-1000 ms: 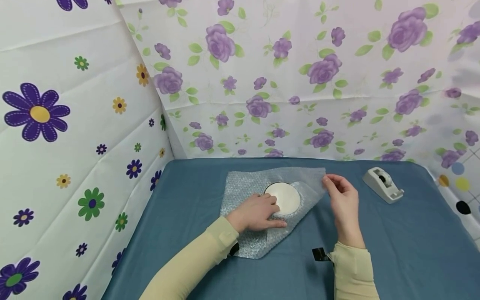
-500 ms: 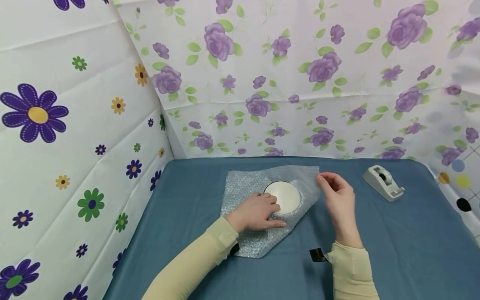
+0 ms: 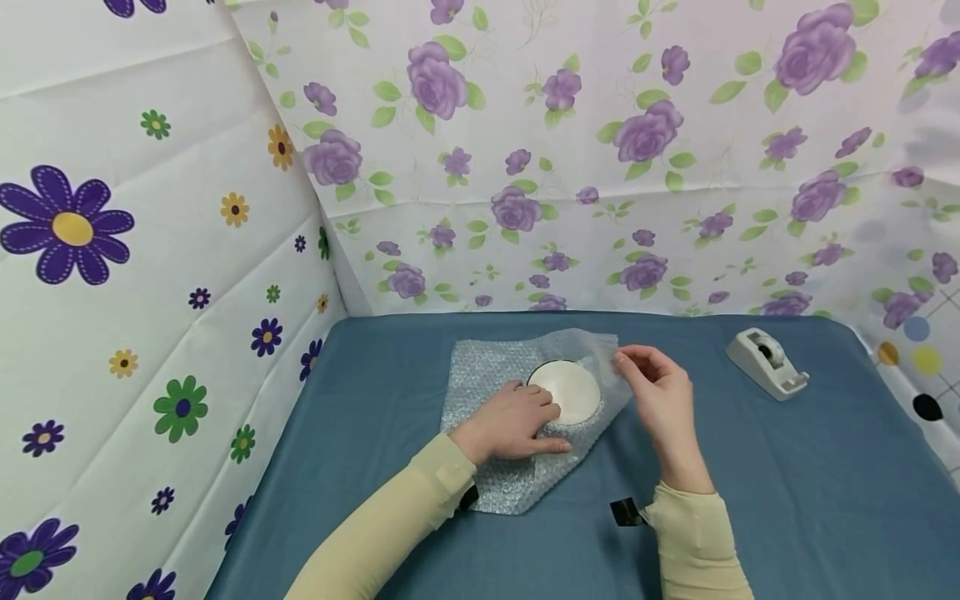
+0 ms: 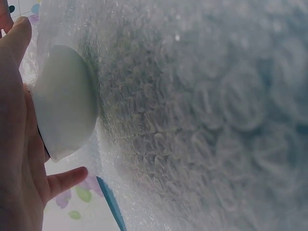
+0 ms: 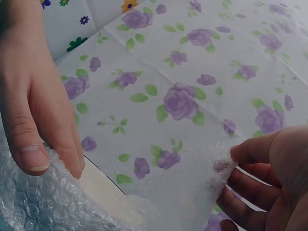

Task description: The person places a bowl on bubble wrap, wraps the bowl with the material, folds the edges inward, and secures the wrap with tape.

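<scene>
Resting on a white, dark-rimmed bowl (image 3: pixel 576 390), the left hand (image 3: pixel 513 423) lays its fingers over the rim, thumb spread apart. The bowl sits mouth up on bubble wrap (image 3: pixel 474 375) spread over a blue tablecloth (image 3: pixel 375 392). Farther right, the right hand (image 3: pixel 663 396) pinches a raised edge of the bubble wrap between thumb and fingertips. Well apart from it, a white tape dispenser (image 3: pixel 765 365) stands toward the tablecloth's far right corner.

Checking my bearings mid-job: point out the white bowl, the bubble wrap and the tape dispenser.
White bowl (image 3: pixel 572 392), head view: pale surface inside its rim.
Bubble wrap (image 3: pixel 480 372), head view: the part left of the bowl.
Tape dispenser (image 3: pixel 761 368), head view: middle of its body.
</scene>
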Tool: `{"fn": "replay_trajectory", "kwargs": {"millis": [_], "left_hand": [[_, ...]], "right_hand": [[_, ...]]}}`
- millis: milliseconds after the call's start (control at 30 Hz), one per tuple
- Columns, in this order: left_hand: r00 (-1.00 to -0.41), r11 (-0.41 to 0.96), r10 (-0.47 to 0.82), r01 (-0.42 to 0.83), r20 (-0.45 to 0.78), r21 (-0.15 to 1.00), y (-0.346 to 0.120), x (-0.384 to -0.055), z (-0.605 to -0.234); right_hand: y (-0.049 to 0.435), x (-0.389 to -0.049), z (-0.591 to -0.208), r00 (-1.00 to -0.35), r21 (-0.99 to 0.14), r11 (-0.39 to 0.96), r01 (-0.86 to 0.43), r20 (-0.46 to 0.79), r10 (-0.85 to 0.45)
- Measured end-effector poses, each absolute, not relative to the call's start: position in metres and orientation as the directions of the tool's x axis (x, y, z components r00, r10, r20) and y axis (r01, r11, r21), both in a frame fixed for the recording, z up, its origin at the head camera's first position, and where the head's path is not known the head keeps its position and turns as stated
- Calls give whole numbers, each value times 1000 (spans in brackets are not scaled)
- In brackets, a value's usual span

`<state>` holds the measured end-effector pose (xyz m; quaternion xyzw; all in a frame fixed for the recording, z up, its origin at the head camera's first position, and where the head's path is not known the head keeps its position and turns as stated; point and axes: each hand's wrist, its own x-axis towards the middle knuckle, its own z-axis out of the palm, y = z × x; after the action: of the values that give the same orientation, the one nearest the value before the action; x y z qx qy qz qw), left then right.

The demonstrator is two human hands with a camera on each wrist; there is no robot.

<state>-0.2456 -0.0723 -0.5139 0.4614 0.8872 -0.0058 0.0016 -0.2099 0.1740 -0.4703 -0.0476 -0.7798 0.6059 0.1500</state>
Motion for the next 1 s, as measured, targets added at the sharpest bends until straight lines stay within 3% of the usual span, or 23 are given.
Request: {"fn": "replay_trajectory", "kwargs": {"millis": [700,1000], "left_hand": [[-604,603,797,797,-21,-39,-78,-244,-507],[-609,607,793,792,-22,-69,-78,-243,-505]], "right_hand": [[160,-212,-477,-961,-898,426,-112,207,182],[154,-214,-482,-980,-873,479,-89,161,112]]}}
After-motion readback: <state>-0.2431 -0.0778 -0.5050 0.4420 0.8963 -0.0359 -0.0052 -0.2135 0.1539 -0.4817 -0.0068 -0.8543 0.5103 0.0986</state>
